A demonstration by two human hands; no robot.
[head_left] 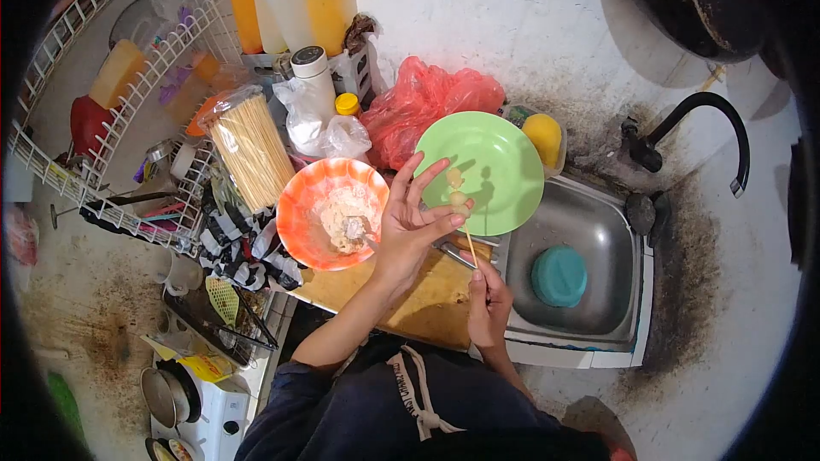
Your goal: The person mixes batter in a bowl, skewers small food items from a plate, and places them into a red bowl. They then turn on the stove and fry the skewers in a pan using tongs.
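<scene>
My right hand [489, 294] is closed round the lower part of a thin wooden skewer [471, 243], which points upward. Small pale round balls [459, 198] sit at the skewer's upper end. With thumb and fingertip my left hand [418, 226] pinches the lower ball, its other fingers spread. Behind the balls lies a light green plate [512, 175] with nothing on it but shadows. Left of my left hand stands an orange and white bowl [290, 226] of pale, floury powder [342, 209], with a spoon in it. A wooden cutting board [436, 316] lies below my hands.
A steel sink [611, 290] with a teal bowl [559, 276] and a black tap [717, 98] is at right. A pack of skewers [249, 149], a red plastic bag [431, 102] and a white flask [313, 81] stand behind. A stove [213, 418] is at lower left.
</scene>
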